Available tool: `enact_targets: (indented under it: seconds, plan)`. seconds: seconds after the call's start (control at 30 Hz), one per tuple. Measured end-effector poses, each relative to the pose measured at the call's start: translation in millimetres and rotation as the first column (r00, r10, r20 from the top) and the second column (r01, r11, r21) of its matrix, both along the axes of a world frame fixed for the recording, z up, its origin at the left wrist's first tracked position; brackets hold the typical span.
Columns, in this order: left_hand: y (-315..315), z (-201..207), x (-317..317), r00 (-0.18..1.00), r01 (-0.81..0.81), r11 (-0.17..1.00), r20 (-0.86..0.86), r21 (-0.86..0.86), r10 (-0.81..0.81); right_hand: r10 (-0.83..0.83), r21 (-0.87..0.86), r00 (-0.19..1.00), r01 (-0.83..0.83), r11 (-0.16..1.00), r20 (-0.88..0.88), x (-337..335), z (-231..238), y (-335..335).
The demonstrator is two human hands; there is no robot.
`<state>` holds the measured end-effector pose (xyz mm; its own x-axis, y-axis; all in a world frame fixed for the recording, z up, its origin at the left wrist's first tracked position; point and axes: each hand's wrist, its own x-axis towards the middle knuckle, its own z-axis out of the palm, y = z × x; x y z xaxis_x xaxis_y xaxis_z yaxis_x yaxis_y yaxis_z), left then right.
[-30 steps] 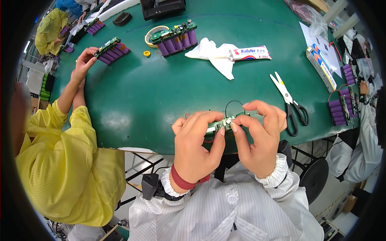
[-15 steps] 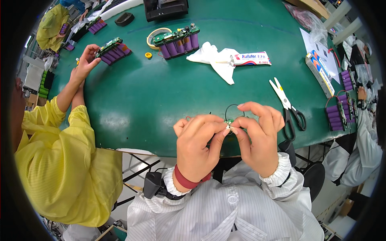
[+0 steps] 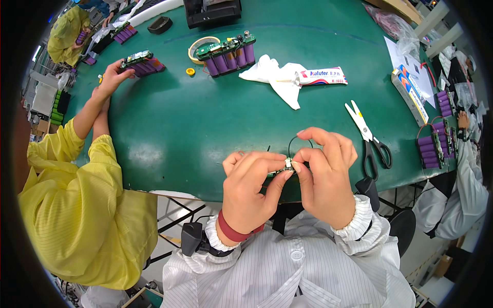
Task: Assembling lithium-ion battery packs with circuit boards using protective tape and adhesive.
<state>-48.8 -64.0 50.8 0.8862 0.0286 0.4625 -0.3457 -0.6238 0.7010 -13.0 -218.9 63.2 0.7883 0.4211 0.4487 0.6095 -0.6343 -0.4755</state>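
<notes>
Close to the table's near edge, a small green circuit board point(image 3: 275, 173) with a white connector point(image 3: 288, 162) is pinched between both my hands. My left hand point(image 3: 249, 187) grips the board between thumb and fingers, with most of it hidden behind them. The thumb and a finger of my right hand point(image 3: 329, 182) close at the connector; its index finger arches above, beside a looped black wire point(image 3: 290, 148). What the board is fixed to cannot be seen.
White-bladed scissors point(image 3: 363, 128) lie right of my hands. Ahead are a glue tube point(image 3: 323, 76), white tissue point(image 3: 287, 95), a purple-celled battery pack point(image 3: 228, 61), a tape roll point(image 3: 192, 53) and a yellow cap point(image 3: 190, 72). At left, a co-worker's hand point(image 3: 113, 81) holds another pack point(image 3: 145, 65).
The board between my fingers has turned, so its white connector shows more plainly. My hands have shifted slightly left. The co-worker's battery pack has tipped and moved a little.
</notes>
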Motion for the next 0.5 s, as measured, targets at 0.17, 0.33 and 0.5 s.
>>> enact_targets:
  seconds: [0.17,0.33,0.5]
  plan:
    - [-4.2,5.1,-0.4,0.998,-0.027,0.999,-0.051,-0.034,0.026,-0.043,-0.018,0.999,0.043,0.999,0.002,-2.9,-0.3,0.9]
    - [-0.1,3.0,-0.8,1.0,0.005,1.0,-0.014,0.014,-0.005,-0.008,-0.215,1.0,0.011,0.977,0.015,-1.3,15.6,1.9]
    - [-1.6,3.6,0.4,1.0,0.004,1.0,-0.011,0.017,-0.004,0.018,-0.327,0.996,0.01,0.945,0.082,1.6,22.2,2.4]
